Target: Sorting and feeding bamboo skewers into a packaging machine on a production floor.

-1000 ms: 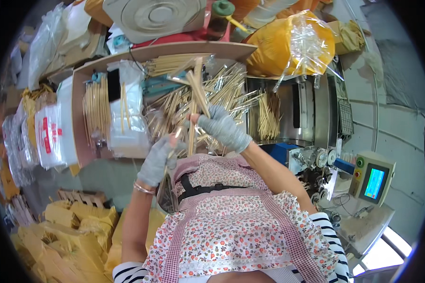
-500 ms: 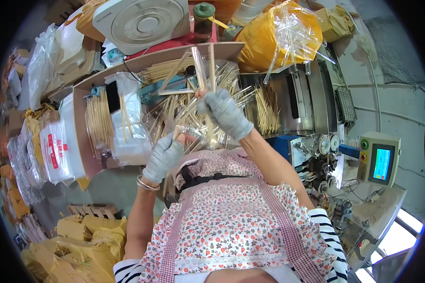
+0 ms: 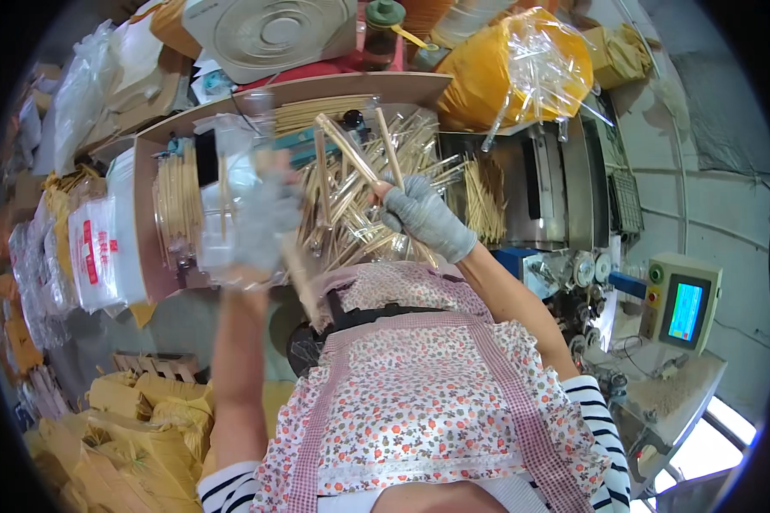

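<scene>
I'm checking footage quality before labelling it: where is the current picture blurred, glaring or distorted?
Head view: the left hand is smeared by blur, while the right hand is much sharper; head view: the bright opening at lower right is washed out, and the clear plastic glints; head view: the fisheye bends the cardboard box edge, and the corners go black.

A long tray (image 3: 342, 89) was in front of you, with a pile of sticks (image 3: 419, 150) in the middle. In its left part was a bunch of sticks (image 3: 176, 201), with plastic bags (image 3: 218, 235) just right of it. Your left hand (image 3: 269, 218) was over the bags' right side. Your right hand (image 3: 427, 218) was over the pile. Behind the tray were a fan (image 3: 282, 34), a jar (image 3: 381, 38) right of it, then a big bag (image 3: 479, 73). A screen (image 3: 686, 308) was far right. Sacks (image 3: 150, 415) lay low on your left.
</scene>
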Tool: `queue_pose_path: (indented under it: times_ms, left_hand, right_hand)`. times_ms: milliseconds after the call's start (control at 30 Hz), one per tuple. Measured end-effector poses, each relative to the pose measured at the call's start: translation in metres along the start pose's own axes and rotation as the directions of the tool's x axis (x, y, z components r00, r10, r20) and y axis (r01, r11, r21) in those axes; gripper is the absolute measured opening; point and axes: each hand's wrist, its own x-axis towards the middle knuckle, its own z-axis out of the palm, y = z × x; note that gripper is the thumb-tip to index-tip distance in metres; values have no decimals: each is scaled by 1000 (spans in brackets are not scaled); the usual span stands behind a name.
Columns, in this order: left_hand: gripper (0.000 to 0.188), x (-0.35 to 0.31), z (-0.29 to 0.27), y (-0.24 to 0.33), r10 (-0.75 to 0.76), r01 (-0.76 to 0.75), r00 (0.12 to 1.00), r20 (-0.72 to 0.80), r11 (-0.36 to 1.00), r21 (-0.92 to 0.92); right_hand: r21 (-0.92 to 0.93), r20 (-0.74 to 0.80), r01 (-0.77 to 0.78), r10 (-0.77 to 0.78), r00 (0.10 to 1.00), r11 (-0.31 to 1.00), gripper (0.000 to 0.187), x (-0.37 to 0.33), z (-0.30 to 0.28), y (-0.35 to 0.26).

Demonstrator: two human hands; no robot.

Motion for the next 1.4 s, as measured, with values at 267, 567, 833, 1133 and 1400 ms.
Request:
queue_pose_path:
  times_ms: [267, 567, 833, 1133, 1400]
  left_hand:
    - [43, 50, 39, -1, -53, 60, 998, 31, 942, -329]
    - [30, 58, 31, -15, 192, -201, 978, 78, 972, 119]
    - [30, 62, 33, -25, 159, -158, 987, 14, 966, 202]
    - [29, 52, 39, -30, 155, -156, 988, 14, 984, 89]
    - [18, 33, 48, -45, 85, -85, 996, -2, 996, 25]
  right_hand:
    - [-93, 55, -86, 91, 994, 992, 31, -32, 9, -18]
    - [-267, 41, -48, 61, 997, 963, 27, -23, -1, -24]
    - [-146, 100, -13, 27, 995, 989, 28, -1, 1, -10]
    - [-189, 37, -16, 23, 999, 982, 30, -1, 5, -10]
    - [-206, -76, 81, -99, 992, 975, 23, 7, 15, 15]
